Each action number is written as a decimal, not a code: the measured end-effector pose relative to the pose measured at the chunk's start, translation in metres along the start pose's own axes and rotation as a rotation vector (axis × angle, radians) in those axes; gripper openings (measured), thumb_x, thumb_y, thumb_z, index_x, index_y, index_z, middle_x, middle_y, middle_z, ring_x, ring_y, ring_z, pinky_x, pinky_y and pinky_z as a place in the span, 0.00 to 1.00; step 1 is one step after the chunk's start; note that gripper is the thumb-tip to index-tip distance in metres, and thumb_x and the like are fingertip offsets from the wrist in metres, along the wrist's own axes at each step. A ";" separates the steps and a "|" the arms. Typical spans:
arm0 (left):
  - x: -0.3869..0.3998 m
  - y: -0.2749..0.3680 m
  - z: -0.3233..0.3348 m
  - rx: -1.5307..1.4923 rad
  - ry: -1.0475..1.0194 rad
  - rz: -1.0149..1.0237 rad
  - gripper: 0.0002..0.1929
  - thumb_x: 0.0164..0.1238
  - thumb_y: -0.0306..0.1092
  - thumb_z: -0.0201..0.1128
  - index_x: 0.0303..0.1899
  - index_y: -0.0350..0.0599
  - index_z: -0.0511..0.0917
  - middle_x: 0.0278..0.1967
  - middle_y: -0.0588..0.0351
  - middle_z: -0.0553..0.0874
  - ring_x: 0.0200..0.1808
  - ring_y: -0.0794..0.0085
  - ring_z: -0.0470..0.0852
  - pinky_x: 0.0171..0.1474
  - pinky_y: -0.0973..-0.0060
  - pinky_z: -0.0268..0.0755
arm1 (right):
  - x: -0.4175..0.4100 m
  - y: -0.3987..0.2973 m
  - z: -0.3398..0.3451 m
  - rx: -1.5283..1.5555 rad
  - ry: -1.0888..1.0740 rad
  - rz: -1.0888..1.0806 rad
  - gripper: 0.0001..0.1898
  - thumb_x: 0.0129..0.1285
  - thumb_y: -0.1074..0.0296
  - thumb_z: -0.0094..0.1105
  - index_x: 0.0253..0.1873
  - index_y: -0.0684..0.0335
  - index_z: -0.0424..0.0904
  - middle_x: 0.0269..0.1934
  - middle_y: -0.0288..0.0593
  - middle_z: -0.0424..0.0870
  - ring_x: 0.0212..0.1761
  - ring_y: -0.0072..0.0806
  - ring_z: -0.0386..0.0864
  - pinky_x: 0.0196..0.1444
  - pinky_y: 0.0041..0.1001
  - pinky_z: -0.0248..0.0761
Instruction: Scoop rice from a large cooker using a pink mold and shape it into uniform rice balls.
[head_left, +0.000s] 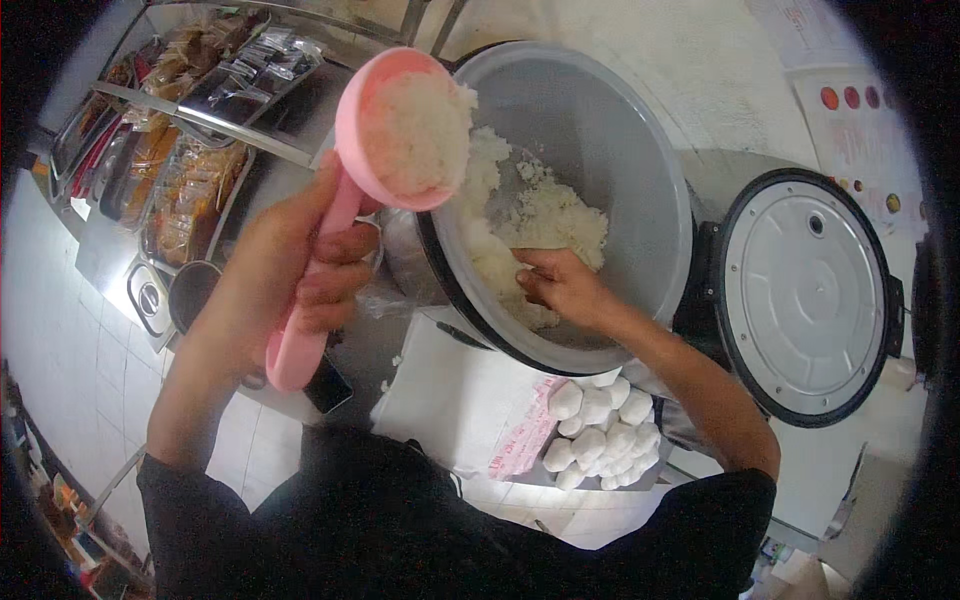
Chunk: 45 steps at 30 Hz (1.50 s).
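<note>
My left hand (330, 277) grips the handle of a pink plastic ladle (345, 82), raised at the left rim of a large round cooker pot (645, 172). Its bowl is heaped with white cooked rice (416, 131). Inside the pot, my right hand (551, 281) touches the rice (555, 217) with its fingers bent; whether rice is between them I cannot tell. More rice clings along the pot's left inner wall.
An open round metal lid (810, 292) stands right of the pot. Several white wrapped balls (596, 409) lie beside white paper sheets (450, 390) below it. A phone (330, 386) lies nearer my left arm, with trays of bagged food (195, 195) beyond.
</note>
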<state>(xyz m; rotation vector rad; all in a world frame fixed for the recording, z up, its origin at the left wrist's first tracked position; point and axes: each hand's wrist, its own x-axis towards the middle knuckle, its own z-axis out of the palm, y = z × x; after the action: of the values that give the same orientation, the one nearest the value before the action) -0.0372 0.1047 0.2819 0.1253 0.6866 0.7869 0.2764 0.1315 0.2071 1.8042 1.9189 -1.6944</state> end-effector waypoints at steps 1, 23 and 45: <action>-0.002 -0.001 -0.002 0.003 -0.005 0.002 0.19 0.73 0.56 0.44 0.37 0.50 0.67 0.18 0.71 0.62 0.11 0.88 0.56 0.09 0.88 0.49 | -0.002 -0.003 0.004 0.134 -0.035 -0.004 0.21 0.70 0.68 0.48 0.65 0.68 0.64 0.29 0.33 0.75 0.26 0.16 0.68 0.30 0.20 0.67; 0.074 -0.069 0.119 0.552 -0.048 0.172 0.26 0.75 0.53 0.30 0.34 0.38 0.68 0.18 0.58 0.66 0.16 0.71 0.66 0.22 0.70 0.67 | -0.121 -0.066 0.007 -0.567 0.896 -0.387 0.28 0.62 0.81 0.42 0.67 0.76 0.50 0.45 0.71 0.72 0.42 0.63 0.73 0.47 0.49 0.66; 0.060 -0.028 0.060 -0.077 -0.428 -0.008 0.12 0.74 0.44 0.47 0.38 0.44 0.66 0.22 0.68 0.64 0.18 0.87 0.60 0.18 0.89 0.57 | -0.064 -0.037 -0.047 0.251 0.358 -0.090 0.14 0.67 0.64 0.49 0.47 0.71 0.72 0.33 0.48 0.80 0.27 0.25 0.76 0.23 0.24 0.70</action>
<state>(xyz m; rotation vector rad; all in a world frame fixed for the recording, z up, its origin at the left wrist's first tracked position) 0.0466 0.1345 0.2871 0.2132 0.2516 0.7470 0.3004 0.1275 0.2910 2.2822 2.0135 -1.8145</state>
